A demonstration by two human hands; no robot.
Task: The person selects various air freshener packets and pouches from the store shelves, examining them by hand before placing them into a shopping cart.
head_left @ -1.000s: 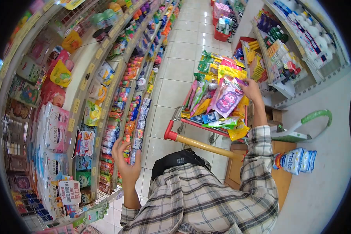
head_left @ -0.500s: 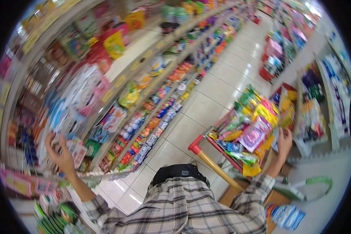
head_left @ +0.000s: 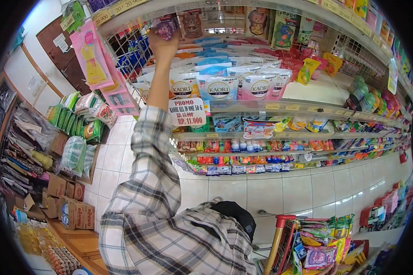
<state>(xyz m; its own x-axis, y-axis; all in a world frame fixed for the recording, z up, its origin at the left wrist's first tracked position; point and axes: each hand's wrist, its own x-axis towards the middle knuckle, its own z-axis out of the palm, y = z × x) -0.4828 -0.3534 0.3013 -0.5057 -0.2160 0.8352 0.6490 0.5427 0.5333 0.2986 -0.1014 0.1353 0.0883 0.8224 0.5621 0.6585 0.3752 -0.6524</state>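
Note:
My left hand (head_left: 163,46) reaches up to the back left of the shelf, above the rows of Kaori pouches. Its fingers are closed at the lower part of a purple packet (head_left: 164,28), partly hiding it. Beside that packet stands a brown bear packet (head_left: 192,24). Below the wrist, white, orange, blue and pink Kaori pouches (head_left: 218,88) fill the shelf, with a promo price card (head_left: 186,112) at their front. My right hand cannot be made out in the frame.
A cart (head_left: 287,217) loaded with colourful packets stands at the lower right. Pink hanging packs (head_left: 95,59) line the shelf's left end. Green and white bags (head_left: 73,119), cardboard boxes (head_left: 80,213) and egg trays (head_left: 64,259) are on the left. Lower shelves hold small packets (head_left: 234,146).
The view has turned left toward the shelf. My left hand has moved up from beside the shelf and closed on the purple packet. My right hand has left the view; the cart appears lower.

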